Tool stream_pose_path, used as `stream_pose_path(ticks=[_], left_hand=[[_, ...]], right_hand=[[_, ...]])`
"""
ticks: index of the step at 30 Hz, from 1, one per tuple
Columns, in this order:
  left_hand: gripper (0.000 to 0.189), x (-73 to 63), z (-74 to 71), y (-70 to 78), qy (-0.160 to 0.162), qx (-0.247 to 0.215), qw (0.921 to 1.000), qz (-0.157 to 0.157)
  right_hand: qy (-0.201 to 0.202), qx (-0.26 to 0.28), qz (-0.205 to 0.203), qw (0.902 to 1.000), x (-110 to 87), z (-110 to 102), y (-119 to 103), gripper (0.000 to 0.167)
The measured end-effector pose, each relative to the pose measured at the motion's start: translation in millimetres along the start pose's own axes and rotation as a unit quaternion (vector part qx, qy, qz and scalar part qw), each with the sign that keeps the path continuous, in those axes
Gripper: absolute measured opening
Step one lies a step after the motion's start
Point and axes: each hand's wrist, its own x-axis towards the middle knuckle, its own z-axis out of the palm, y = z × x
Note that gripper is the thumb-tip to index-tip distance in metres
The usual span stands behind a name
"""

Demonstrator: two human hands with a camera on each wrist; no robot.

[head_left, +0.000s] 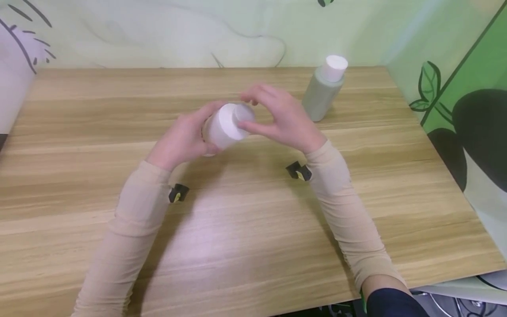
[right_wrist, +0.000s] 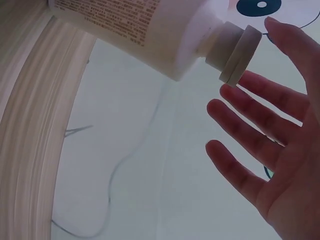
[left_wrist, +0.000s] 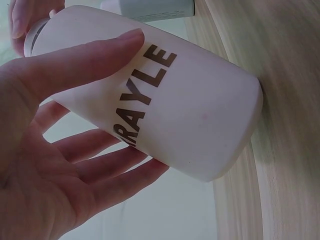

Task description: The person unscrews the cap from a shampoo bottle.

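Note:
A white bottle (head_left: pixel 222 133) is tilted above the table, its white cap (right_wrist: pixel 242 56) angled toward my right side. Dark letters ending in "AYLE" run across the bottle's side in the left wrist view. My left hand (head_left: pixel 183 137) grips the bottle's body, thumb on one side and fingers on the other. Around the cap, my right hand (head_left: pixel 283 116) has its fingers and thumb spread. In the right wrist view the thumb stands apart from the cap, while the nearest fingertips lie at its rim; whether they touch, I cannot tell.
A grey-green bottle with a white cap (head_left: pixel 336 66) stands at the back right of the wooden table (head_left: pixel 245 246). Behind the table is a painted wall (head_left: pixel 158 35). Cables (head_left: pixel 467 306) show below the front right edge.

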Motion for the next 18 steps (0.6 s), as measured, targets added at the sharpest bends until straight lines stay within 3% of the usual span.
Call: stream_pose_path(ticks=[7,18], left_hand=[[0.093,-0.3,0.0,-0.1,0.003,0.002,1.0,0.001],[0.092,-0.5,-0.6,2.3,-0.003,-0.001,1.0,-0.005]], right_hand=[[-0.009,-0.005,-0.012,0.9999,-1.4,-1.8,-1.1,0.036],[-0.038,-0.016,-0.064,0.9971,-3.3,-5.5,0.1,0.036]])
